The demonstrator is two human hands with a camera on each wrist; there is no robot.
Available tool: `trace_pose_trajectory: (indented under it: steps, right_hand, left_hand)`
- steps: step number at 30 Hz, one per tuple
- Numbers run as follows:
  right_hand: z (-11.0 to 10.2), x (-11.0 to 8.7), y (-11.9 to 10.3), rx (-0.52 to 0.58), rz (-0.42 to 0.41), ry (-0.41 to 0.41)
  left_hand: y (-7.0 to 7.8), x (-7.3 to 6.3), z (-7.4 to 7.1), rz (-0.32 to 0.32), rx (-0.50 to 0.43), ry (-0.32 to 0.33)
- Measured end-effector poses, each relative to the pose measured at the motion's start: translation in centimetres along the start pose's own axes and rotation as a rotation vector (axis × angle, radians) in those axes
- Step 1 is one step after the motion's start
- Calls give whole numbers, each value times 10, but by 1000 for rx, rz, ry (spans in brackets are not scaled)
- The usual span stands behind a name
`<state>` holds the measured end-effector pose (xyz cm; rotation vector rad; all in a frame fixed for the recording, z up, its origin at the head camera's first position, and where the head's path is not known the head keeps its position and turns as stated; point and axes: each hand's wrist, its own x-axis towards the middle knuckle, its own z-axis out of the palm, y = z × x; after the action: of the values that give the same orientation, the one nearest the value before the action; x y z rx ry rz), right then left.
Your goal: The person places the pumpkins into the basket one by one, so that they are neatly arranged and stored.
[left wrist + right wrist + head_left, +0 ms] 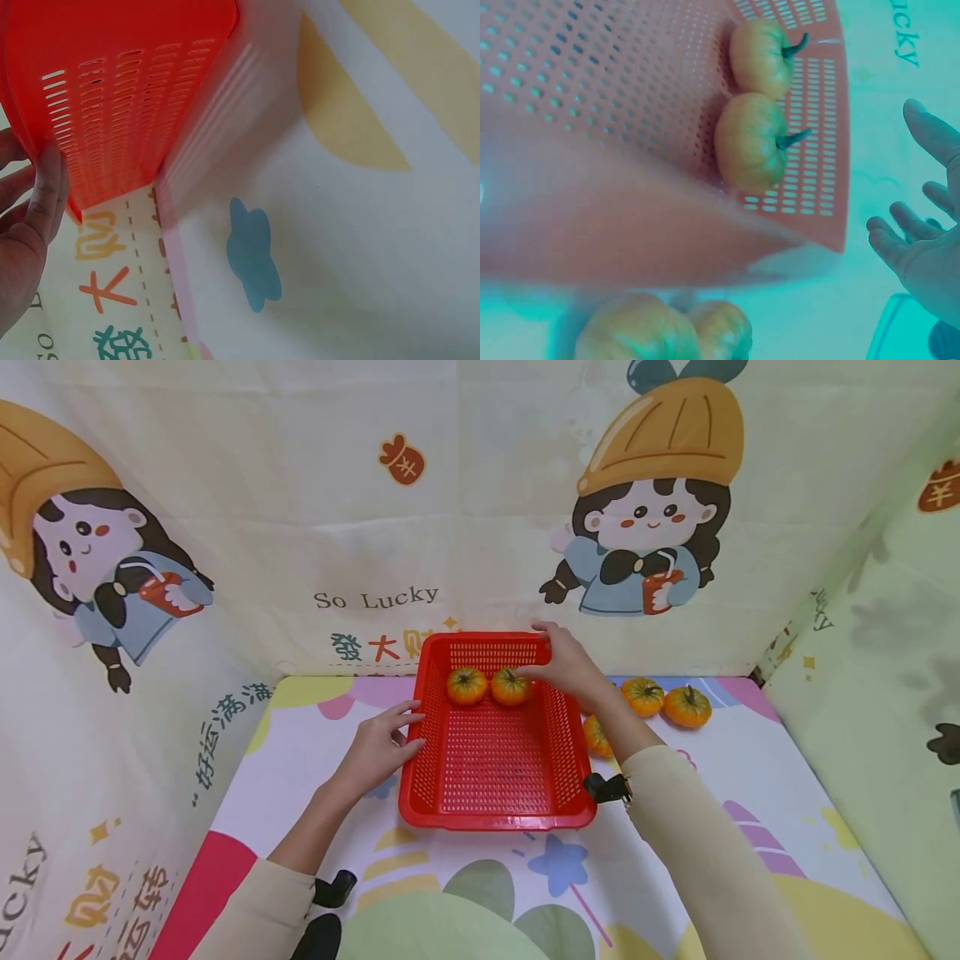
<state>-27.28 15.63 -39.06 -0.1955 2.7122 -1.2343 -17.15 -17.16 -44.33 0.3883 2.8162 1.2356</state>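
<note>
A red perforated plastic basket (495,820) stands on the table with two small orange pumpkins (467,686) (511,687) side by side at its far end. My left hand (377,747) is at the basket's left side, its fingertips touching the rim; in the left wrist view, the fingers (46,187) lie against the rim and outer wall. Over the far right corner is my right hand (564,662), thumb toward the right pumpkin. The right wrist view shows that hand (926,240) with fingers spread, apart from the basket and holding nothing.
More small pumpkins lie on the table right of the basket, among them two near the back (642,697) (687,707) and one partly hidden by my right forearm (597,737). A patterned cloth wall (495,568) rises behind the table.
</note>
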Motion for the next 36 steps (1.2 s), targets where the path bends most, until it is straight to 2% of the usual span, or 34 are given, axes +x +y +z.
trace_pose_trajectory:
  steps: [4, 16, 23, 30, 36]
  right_hand:
    - [-10, -12, 8, -24, -59, 23]
    - [-28, -51, 31, -42, -153, 71]
    - [-34, -72, 60, -36, -145, 101]
    - [-33, -87, 88, -25, -154, 149]
    - [-26, -95, 110, -80, -203, 220]
  left_hand:
    - [0, -1, -1, -2, 2, 3]
    - [-1, -1, -2, 7, 7, 6]
    - [-2, 0, 0, 10, 3, 9]
    - [-4, 1, 2, 14, 12, 15]
    - [-4, 2, 2, 19, 5, 18]
